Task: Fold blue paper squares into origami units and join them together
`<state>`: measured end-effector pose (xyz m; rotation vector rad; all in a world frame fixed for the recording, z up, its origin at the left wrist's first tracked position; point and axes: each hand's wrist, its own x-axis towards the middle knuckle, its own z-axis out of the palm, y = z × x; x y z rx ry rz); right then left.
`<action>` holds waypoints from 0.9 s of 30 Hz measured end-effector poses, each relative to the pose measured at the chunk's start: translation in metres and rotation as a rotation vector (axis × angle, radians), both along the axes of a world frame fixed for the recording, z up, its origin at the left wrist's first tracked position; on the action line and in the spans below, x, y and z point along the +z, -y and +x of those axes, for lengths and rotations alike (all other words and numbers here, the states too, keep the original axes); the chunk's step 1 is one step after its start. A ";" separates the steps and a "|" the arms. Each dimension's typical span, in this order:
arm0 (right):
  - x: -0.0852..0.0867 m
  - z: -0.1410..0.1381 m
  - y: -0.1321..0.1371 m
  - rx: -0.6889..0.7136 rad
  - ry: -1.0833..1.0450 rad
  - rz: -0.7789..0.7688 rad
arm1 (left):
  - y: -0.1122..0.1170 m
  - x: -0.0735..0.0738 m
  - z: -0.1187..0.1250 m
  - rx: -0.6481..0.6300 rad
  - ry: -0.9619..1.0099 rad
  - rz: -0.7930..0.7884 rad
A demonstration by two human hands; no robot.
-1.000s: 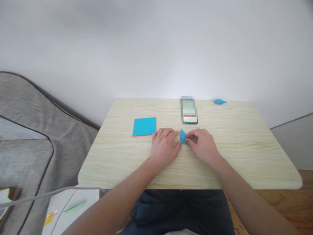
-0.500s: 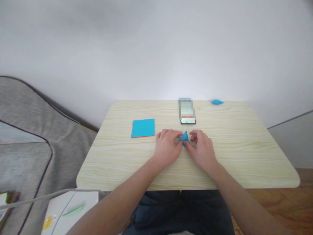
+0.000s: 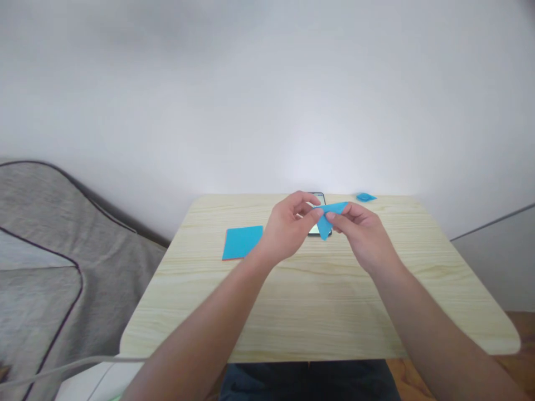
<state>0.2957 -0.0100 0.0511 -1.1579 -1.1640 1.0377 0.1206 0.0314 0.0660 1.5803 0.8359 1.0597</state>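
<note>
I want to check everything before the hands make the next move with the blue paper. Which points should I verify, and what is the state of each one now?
1. Both hands grip the paper: ok. The left hand and the right hand pinch the folded blue paper with their fingertips.
2. Paper free of the table: ok. It is held in the air above the table.
3. Folds sharp and even: cannot tell, too small to see.
4. Phone screen visible: not ok. The phone is mostly hidden behind the hands.
5. Blue square undisturbed: ok. It lies flat on the table, left of the left hand.
</note>
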 end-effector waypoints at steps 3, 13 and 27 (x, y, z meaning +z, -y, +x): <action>0.021 -0.005 -0.015 -0.054 -0.114 0.038 | -0.018 0.023 0.006 -0.032 0.135 0.002; 0.057 -0.003 -0.051 0.076 0.113 0.012 | -0.056 0.048 -0.003 0.015 0.045 0.246; 0.075 0.007 -0.038 0.108 0.177 0.180 | -0.041 0.058 -0.012 -0.169 0.115 0.132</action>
